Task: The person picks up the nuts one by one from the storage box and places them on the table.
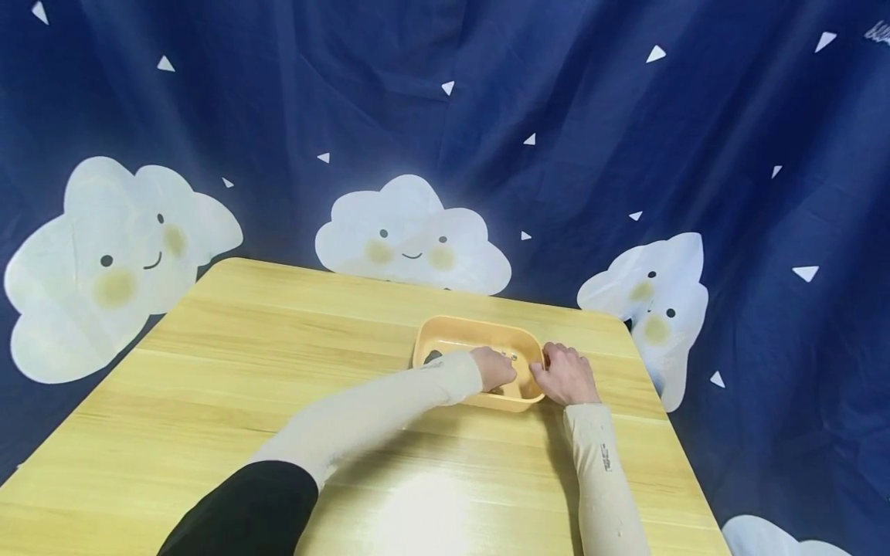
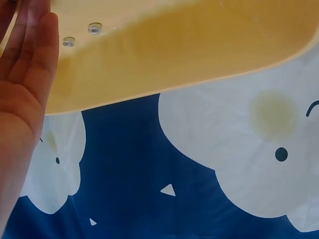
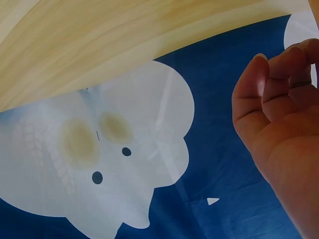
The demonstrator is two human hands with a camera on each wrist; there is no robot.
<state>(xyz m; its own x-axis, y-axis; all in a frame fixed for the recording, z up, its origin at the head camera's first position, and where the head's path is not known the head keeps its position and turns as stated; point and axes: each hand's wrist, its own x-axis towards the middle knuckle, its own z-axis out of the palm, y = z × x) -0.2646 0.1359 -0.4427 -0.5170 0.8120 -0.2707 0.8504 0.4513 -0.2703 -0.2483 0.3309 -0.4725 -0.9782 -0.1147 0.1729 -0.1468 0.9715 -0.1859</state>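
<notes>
A shallow orange-yellow plastic tray (image 1: 480,330) sits toward the right of the table. My left hand (image 1: 495,369) reaches down into it; in the left wrist view its fingers (image 2: 42,55) run up along the frame's edge, with their tips out of view. Two small metal nuts (image 2: 94,28) lie on the tray floor beside that hand. At the tray's right end, my right hand (image 1: 568,375) grips the rim, thumb on the inner side and curled fingers outside. A dark grey object (image 1: 433,356) shows at the tray's left end, partly behind the left sleeve.
The wooden table (image 1: 278,347) extends left and toward me from the tray. Behind its far edge hangs a dark blue curtain (image 1: 389,93) printed with white clouds. My left forearm, in a pale sleeve (image 1: 375,417), crosses over the tray's near side.
</notes>
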